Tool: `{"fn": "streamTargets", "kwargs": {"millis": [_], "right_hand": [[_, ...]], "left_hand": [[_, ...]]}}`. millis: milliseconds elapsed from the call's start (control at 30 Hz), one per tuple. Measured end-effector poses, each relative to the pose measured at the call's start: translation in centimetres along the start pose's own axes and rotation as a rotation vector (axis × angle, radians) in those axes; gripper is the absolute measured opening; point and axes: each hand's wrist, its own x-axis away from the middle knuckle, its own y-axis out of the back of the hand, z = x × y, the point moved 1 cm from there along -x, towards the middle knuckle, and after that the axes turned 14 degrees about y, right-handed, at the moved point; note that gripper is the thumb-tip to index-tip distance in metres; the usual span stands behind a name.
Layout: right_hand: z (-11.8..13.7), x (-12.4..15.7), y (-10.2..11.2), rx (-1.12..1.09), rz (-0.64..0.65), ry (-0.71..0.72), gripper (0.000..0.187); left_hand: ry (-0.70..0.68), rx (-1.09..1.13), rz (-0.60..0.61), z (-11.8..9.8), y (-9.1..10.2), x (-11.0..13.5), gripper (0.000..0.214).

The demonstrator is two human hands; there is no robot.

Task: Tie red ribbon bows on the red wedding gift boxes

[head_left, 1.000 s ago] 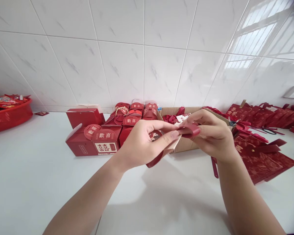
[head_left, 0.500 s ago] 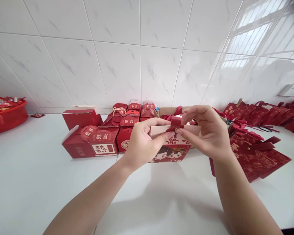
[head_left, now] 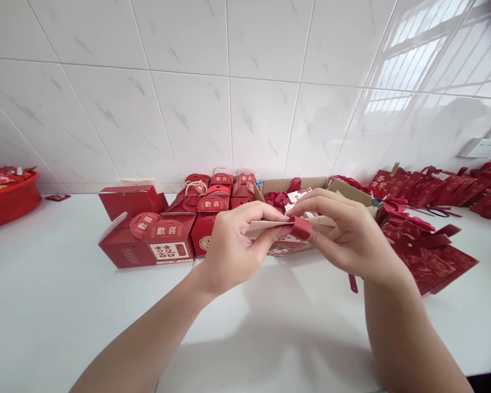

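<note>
Both hands are raised in front of me at a small red gift bag (head_left: 285, 248) with a pale inner side and a printed cartoon front. My left hand (head_left: 234, 245) pinches its pale upper edge between thumb and fingers. At the right part of that edge, my right hand (head_left: 347, 232) is closed, its thumb against a dark red strap (head_left: 301, 228) looped over the top. The fingers hide much of the bag and the strap's fastening.
Red gift boxes (head_left: 169, 234) stand to the left. Behind my hands is a cardboard carton (head_left: 311, 183) with red ribbons and white cards. Flat red bags (head_left: 425, 262) lie at right, more (head_left: 417, 185) along the wall. A red basin (head_left: 12, 199) of packets sits far left.
The bag has tipped so that less of its cartoon front shows. The strap now lies lower and wider over the edge, and my right hand has shifted slightly right. The view has moved slightly.
</note>
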Motion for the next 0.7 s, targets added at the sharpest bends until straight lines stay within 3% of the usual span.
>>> {"fn": "streamTargets", "kwargs": {"millis": [433, 700], "right_hand": [[2.2, -0.2, 0.1, 0.095, -0.171, 0.268, 0.027], [2.6, -0.1, 0.3, 0.147, -0.171, 0.295, 0.027]], "left_hand": [[-0.532, -0.286, -0.132, -1.3, 0.8, 0.8, 0.024], [-0.623, -0.404, -0.114, -1.8, 1.1, 1.0, 0.022]]}}
